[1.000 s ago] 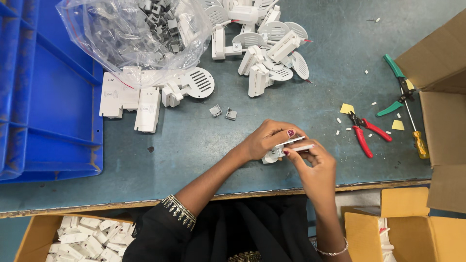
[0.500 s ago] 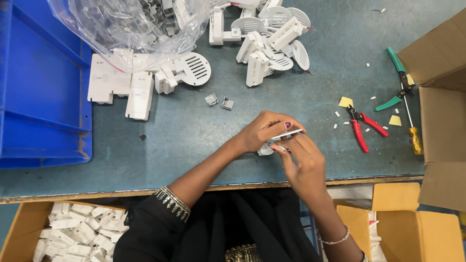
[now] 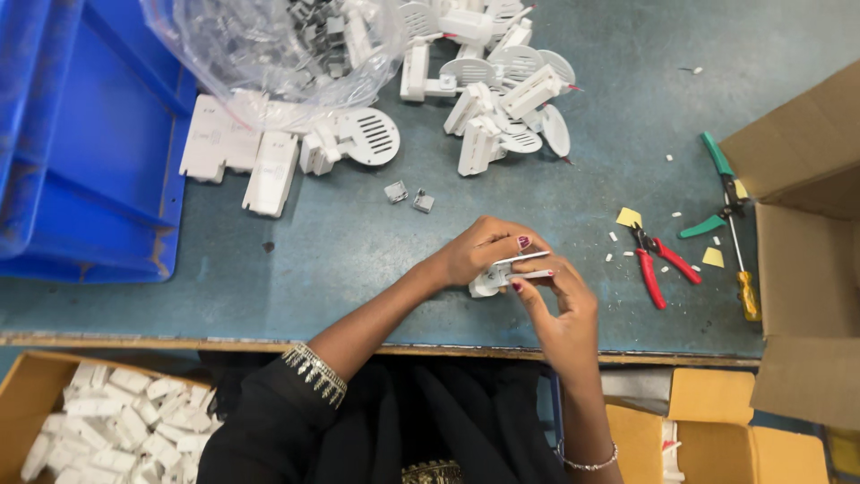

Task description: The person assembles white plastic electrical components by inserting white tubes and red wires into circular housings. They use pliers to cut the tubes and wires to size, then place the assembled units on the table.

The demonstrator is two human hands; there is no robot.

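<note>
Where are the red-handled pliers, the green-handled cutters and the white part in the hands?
red-handled pliers [image 3: 661, 269], head view, on a red handle.
green-handled cutters [image 3: 714, 159], head view, on the upper green handle.
white part [image 3: 512, 265], head view, on its flat edge between the fingers.

left hand [image 3: 479, 251] — right hand [image 3: 560, 300], fingertips pinched together

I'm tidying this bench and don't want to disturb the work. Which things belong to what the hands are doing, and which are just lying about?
In use:
left hand and right hand, both holding the small white plastic part
pile of white plastic parts
two small grey clips

Lying about:
red-handled pliers
green-handled cutters
yellow-handled screwdriver
blue bin
</note>
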